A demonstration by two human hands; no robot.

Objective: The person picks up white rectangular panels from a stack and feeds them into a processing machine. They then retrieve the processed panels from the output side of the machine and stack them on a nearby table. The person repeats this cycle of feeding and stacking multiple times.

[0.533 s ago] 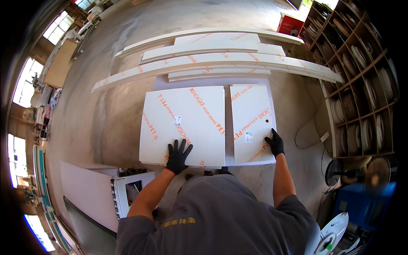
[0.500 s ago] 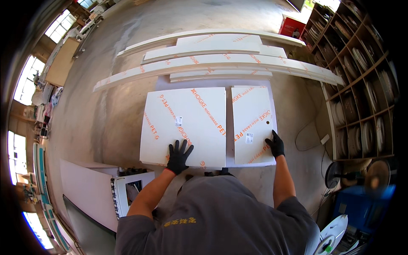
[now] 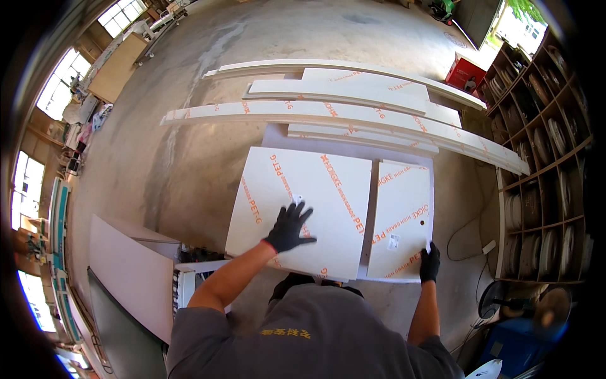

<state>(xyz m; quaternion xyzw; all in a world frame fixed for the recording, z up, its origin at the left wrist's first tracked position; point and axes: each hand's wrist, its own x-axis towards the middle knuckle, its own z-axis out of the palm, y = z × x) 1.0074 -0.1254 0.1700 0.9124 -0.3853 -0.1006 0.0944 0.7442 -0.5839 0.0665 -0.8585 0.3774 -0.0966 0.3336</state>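
A large white panel (image 3: 328, 215) with orange print on its film lies flat in front of me. Over its near-left part, by a small label, my left hand (image 3: 289, 230) in a black glove spreads its fingers. Beside it, across a narrow gap, lies a narrower white panel (image 3: 404, 202) with a small dark hole and a label. My right hand (image 3: 430, 263), also gloved in black, is closed on the right edge of this narrower panel, near its front corner. Some of its fingers are hidden at that edge.
Several long white boards (image 3: 328, 112) lie stacked beyond the panels. A pigeonhole rack (image 3: 543, 145) holding rolls stands on the right, with a red box (image 3: 466, 72) near its far end. Pale panels (image 3: 129, 278) lean at the left. A cable (image 3: 449, 243) crosses the floor.
My left hand has moved from the large panel's near edge farther over its face. My right hand stays by the narrow panel's right edge, slightly nearer its front corner. The whole view has shifted.
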